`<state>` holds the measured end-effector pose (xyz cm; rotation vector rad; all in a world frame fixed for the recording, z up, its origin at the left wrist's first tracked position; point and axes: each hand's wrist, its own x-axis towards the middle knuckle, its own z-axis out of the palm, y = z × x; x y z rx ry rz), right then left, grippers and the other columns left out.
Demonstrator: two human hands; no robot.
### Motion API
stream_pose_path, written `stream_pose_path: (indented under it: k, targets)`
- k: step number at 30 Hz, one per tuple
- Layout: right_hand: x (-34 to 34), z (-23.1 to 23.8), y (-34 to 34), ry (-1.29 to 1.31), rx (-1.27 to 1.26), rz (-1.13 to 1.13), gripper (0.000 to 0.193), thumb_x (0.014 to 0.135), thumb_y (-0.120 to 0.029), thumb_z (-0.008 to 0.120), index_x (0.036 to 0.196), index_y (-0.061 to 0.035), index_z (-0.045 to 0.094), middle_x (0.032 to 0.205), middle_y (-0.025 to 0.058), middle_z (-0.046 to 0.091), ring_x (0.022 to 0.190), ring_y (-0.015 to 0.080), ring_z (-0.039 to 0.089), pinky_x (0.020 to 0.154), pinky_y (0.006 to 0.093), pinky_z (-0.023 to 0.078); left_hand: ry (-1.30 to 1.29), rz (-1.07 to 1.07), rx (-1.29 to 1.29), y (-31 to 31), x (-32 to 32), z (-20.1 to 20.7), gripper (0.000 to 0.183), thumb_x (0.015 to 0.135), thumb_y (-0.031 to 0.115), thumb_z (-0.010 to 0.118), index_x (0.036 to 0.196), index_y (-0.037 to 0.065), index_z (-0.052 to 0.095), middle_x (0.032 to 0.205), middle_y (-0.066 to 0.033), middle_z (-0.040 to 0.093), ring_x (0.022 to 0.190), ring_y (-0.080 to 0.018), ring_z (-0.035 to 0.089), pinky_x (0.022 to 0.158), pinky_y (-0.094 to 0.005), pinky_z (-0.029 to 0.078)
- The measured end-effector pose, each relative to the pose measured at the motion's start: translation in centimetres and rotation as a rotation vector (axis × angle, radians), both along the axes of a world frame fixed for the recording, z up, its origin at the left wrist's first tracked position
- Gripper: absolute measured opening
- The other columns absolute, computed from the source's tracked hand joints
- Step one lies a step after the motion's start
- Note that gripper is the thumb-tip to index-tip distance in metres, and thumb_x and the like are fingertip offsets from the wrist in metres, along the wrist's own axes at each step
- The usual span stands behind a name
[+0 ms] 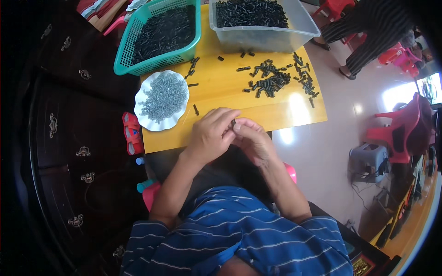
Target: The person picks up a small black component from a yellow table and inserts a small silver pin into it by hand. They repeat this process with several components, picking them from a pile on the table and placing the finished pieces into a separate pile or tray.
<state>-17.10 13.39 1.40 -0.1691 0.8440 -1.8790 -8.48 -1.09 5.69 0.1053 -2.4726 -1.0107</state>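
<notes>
Just over the table's near edge, my left hand [209, 134] and my right hand [254, 140] meet with their fingertips together. Both are closed in a pinch around a small black cylindrical piece [233, 123], mostly covered by the fingers. A scalloped white plate [140, 102] to the left of my hands holds a heap of small clear plastic parts [165, 97]. One loose black piece [196, 110] lies between that plate and my left hand. Farther off to the right, a scattered pile of short black pieces [271, 82] spreads on the yellow table [221, 99].
A green mesh basket [159, 66] and a translucent plastic bin [264, 40], both full of black pieces, stand at the far side. Dark drawers [60, 152] rise at the left. Red chairs [400, 129], a grey stool [368, 158] and a person in striped trousers [368, 39] are on the right.
</notes>
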Motion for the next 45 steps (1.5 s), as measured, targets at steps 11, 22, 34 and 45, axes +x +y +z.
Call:
stream_pose_path:
  k: [11,22,34,45]
  targets:
    - [0.0,-0.1,0.2,-0.218,-0.066,0.068,0.027,0.102,-0.029,0.058,0.115,-0.0064,0.067,0.108,0.0072,0.071,0.1,0.0179,0.068,0.09,0.0366,0.053,-0.02,-0.089,0.095,-0.6,0.3,0.6,0.034,0.079,-0.002,0.075,0.112,-0.002,0.066,0.102,-0.0145,0.068,0.082,-0.0276,0.07,0.068,-0.033,0.059]
    - [0.4,0.2,0.2,-0.209,-0.099,0.074,0.031,0.103,-0.028,0.057,0.119,-0.0031,0.065,0.113,0.0099,0.07,0.102,0.0199,0.068,0.091,0.0359,0.054,0.005,-0.138,0.131,-1.2,0.4,0.5,0.029,0.079,0.001,0.076,0.107,-0.001,0.068,0.101,-0.0145,0.069,0.084,-0.0257,0.07,0.069,-0.0311,0.057]
    - [0.2,0.7,0.2,-0.052,-0.063,0.086,0.034,0.1,-0.036,0.062,0.115,-0.0062,0.069,0.111,0.0046,0.07,0.102,0.0134,0.066,0.091,0.0307,0.052,0.03,-0.231,0.202,-1.2,-0.2,0.8,0.043,0.073,-0.001,0.079,0.115,0.0,0.069,0.108,-0.014,0.071,0.085,-0.0256,0.067,0.074,-0.0323,0.055]
    - [0.4,0.3,0.0,-0.065,-0.073,0.067,0.029,0.098,-0.032,0.065,0.111,-0.0068,0.071,0.107,0.0036,0.072,0.095,0.0117,0.067,0.088,0.0294,0.053,-0.008,-0.199,0.15,-0.8,0.0,1.0,0.046,0.074,0.004,0.08,0.118,0.001,0.068,0.11,-0.015,0.071,0.093,-0.0299,0.068,0.08,-0.0368,0.055]
